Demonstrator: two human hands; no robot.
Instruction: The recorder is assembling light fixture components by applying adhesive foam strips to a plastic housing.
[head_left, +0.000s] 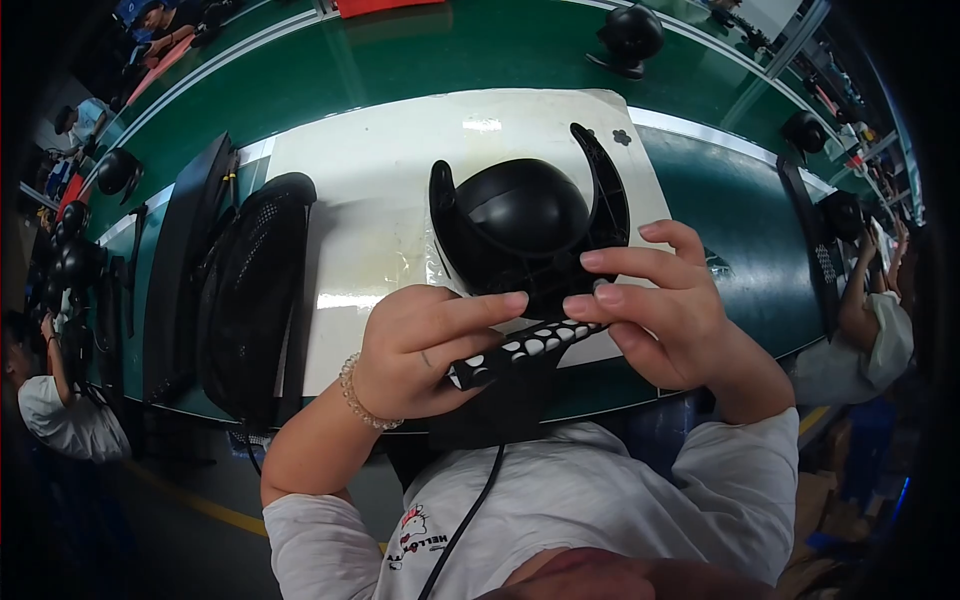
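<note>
A glossy black plastic part with a round dome [528, 205] and two curved, upright arms stands before me on the white board. Between it and my body, my left hand [415, 345] grips a narrow black sheet with rows of white round dots [545, 341], its index finger stretched toward the black part. My right hand [665, 315] is closed at the sheet's right end, close to the part's near edge. A tiny greyish bit shows at its fingertips, too small to name. The near underside of the black part is partly covered by my fingers.
The white board [375, 135] lies on a green table [745, 265]. Black mesh-covered pieces [255, 300] and a long black panel [180, 290] lie on the left. Across the table stands another black domed part [630, 40]. Other people sit working at both sides.
</note>
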